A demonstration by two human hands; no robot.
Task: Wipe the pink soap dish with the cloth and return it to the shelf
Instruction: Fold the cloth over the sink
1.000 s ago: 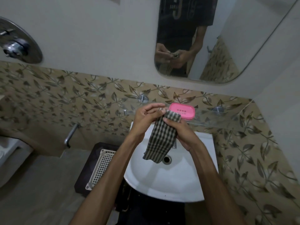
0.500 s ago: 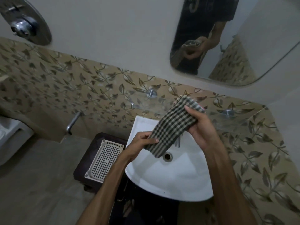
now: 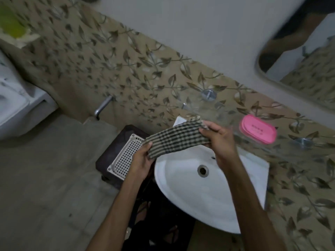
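Now both my hands gripping the cloth point(image 3: 176, 140), left hand point(image 3: 142, 161), right hand point(image 3: 220, 142), dish point(image 3: 257, 129) on the shelf point(image 3: 223, 115), above the sink point(image 3: 208, 196).

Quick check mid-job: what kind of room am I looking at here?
Most likely a small home bathroom: a white wall basin, a mirror above it, and a glass shelf holding a pink soap dish.

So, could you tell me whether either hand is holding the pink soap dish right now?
No, the pink soap dish sits on the glass shelf while both the left hand and right hand grip the checked cloth.
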